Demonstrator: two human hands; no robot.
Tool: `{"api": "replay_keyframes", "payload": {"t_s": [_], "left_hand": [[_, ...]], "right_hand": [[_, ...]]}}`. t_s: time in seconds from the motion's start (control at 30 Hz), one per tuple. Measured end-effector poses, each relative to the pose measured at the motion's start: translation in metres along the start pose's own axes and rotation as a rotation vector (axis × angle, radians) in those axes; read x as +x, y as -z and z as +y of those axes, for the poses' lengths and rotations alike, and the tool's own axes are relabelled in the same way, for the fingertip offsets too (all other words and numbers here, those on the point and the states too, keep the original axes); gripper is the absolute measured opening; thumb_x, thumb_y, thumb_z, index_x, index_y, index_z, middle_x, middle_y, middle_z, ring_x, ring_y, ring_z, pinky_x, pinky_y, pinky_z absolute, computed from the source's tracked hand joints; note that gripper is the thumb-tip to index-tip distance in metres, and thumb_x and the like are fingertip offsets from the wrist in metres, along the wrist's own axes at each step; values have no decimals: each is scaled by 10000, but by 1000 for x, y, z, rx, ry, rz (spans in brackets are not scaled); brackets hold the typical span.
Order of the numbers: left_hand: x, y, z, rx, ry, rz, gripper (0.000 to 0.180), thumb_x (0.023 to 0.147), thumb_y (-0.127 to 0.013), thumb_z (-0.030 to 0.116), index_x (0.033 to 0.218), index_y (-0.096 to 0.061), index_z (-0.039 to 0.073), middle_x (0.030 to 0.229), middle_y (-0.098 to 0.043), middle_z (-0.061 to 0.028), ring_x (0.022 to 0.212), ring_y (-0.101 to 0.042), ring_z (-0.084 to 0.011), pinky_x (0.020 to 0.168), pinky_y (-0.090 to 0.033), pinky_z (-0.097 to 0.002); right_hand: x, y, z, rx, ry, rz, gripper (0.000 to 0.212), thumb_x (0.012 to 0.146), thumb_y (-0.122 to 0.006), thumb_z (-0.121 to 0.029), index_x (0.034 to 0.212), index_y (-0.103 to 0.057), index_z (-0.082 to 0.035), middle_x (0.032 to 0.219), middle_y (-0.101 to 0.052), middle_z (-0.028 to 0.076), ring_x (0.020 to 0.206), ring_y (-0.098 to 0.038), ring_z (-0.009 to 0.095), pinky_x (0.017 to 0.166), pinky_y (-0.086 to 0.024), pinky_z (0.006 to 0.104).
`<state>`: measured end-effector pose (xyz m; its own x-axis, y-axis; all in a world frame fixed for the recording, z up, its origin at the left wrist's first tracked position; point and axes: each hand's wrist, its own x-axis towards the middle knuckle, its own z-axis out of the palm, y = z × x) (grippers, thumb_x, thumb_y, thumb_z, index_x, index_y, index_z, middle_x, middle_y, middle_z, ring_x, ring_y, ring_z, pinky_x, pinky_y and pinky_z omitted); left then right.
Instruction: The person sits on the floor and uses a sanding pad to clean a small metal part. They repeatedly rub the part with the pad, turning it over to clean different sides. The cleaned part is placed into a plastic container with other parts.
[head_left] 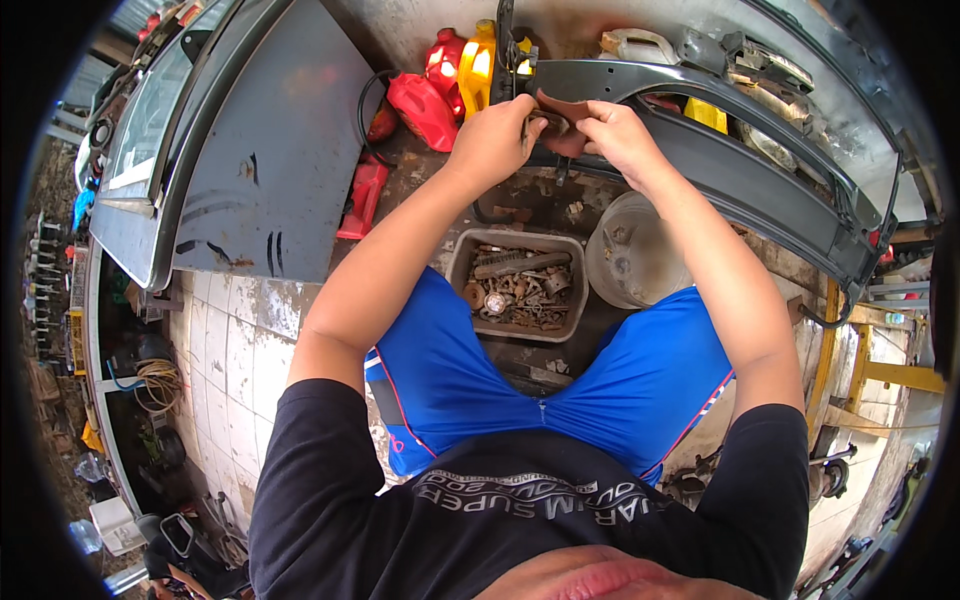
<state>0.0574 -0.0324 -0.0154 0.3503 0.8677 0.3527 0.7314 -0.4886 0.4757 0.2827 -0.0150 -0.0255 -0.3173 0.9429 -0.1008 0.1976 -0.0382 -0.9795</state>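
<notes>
Nearest us, between our knees, sits the tray [462, 262] of rusty bolts and nuts, with a cloudy plastic bucket [630, 250] just beside it on the right. Beyond the tray, both arms stretch forward to the grey car panel [760, 185]. Our left hand [492, 140] is clamped on a small dark fitting [540, 120] at the panel's edge; our right hand [615, 135] pinches a brown rag [565, 110] against it. The work looks unfinished: the fitting remains on the panel.

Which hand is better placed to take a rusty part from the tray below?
Probably the left hand. Both hands hold the brown piece at the grey panel, but the tray of rusty parts lies more under the left forearm; the right hand is above the bucket.
</notes>
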Motion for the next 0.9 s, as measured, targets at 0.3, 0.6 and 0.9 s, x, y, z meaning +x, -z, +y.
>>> {"api": "replay_keyframes", "payload": {"t_s": [0.3,0.6,0.9], "left_hand": [[1,-1,4,-13,-87,83,226,960,-726,213,1079,-678,28,914,-759,-188,842,-744,-387,743,-586,-495],[-4,-2,-15,-1200,435,-388,274,998,-693,170,1247,-677,56,1180,-772,-71,1110,-729,-184,969,-562,-342],[-4,-10,-18,-1418,401,-376,261,1092,-658,267,1258,-676,66,1186,-757,-54,1133,-704,-157,1019,-540,-350]], "right_hand": [[16,-14,31,-151,244,66,320,973,-722,-255,1209,-776,-46,1045,-809,125,961,-778,208,863,-579,335],[9,9,9,-444,440,402,264,912,-681,-174,1117,-798,-55,939,-794,168,845,-779,324,809,-605,367],[-2,-2,-5,-500,775,333,262,918,-736,-21,1175,-785,-32,1125,-785,183,995,-783,318,873,-617,373]]}}
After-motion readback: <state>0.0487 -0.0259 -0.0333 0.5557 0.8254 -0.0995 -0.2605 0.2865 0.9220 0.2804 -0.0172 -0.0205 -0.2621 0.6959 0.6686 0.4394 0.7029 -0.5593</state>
